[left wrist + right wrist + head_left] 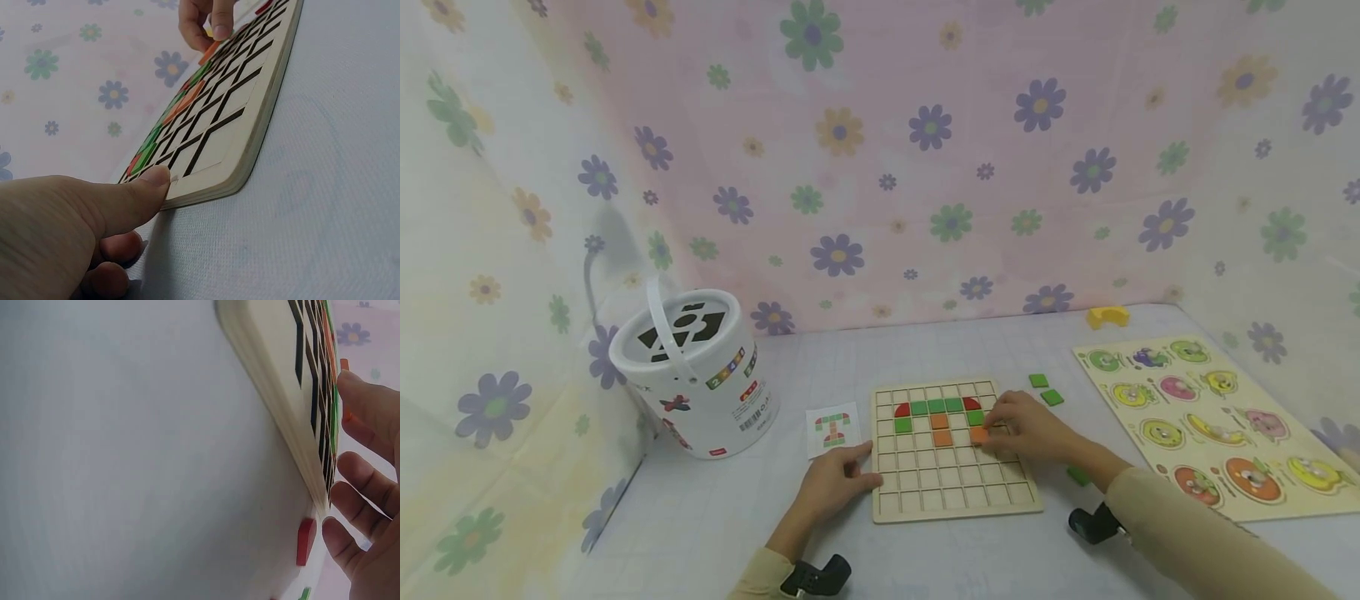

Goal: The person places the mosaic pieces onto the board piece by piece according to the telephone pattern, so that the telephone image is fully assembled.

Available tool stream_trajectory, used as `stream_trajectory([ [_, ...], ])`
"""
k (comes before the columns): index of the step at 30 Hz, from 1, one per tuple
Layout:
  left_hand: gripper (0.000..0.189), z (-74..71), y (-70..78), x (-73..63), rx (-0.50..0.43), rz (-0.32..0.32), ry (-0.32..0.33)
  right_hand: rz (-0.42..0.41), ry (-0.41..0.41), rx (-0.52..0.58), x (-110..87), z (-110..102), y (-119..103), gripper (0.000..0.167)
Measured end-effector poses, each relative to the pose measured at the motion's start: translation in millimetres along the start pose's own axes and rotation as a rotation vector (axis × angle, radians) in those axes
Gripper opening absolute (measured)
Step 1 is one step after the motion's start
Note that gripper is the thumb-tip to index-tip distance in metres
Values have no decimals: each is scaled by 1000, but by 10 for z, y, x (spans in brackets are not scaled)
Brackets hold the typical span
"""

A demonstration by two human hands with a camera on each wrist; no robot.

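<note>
The wooden grid board lies on the table, with red quarter-round pieces, green square tiles and orange square tiles set in its upper rows. At its left edge, my left hand holds the board, its thumb on the rim. My right hand pinches an orange square tile between thumb and fingers over the board's right side. That tile appears tilted in the left wrist view. Left of the board lies a small pattern card with a similar coloured figure.
A white lidded bucket stands at the left. Loose green tiles lie right of the board, and a red piece near its edge. A fruit puzzle board is at the right, with a yellow curved block behind.
</note>
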State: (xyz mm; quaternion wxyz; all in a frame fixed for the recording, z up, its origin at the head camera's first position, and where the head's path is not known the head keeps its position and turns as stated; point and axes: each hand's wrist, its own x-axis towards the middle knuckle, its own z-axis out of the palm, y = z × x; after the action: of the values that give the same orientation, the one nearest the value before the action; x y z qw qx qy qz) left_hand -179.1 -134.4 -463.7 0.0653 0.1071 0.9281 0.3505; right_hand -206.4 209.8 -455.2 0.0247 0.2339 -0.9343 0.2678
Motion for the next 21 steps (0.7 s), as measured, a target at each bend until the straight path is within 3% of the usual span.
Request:
stream_trajectory([
  [11,63,10,1,4,-22,-18,2,-62,20,2,42,123,-77,20],
  [21,61,8,2,5,-28,-14,6,-50,-6,-55,74,156,-132,22],
])
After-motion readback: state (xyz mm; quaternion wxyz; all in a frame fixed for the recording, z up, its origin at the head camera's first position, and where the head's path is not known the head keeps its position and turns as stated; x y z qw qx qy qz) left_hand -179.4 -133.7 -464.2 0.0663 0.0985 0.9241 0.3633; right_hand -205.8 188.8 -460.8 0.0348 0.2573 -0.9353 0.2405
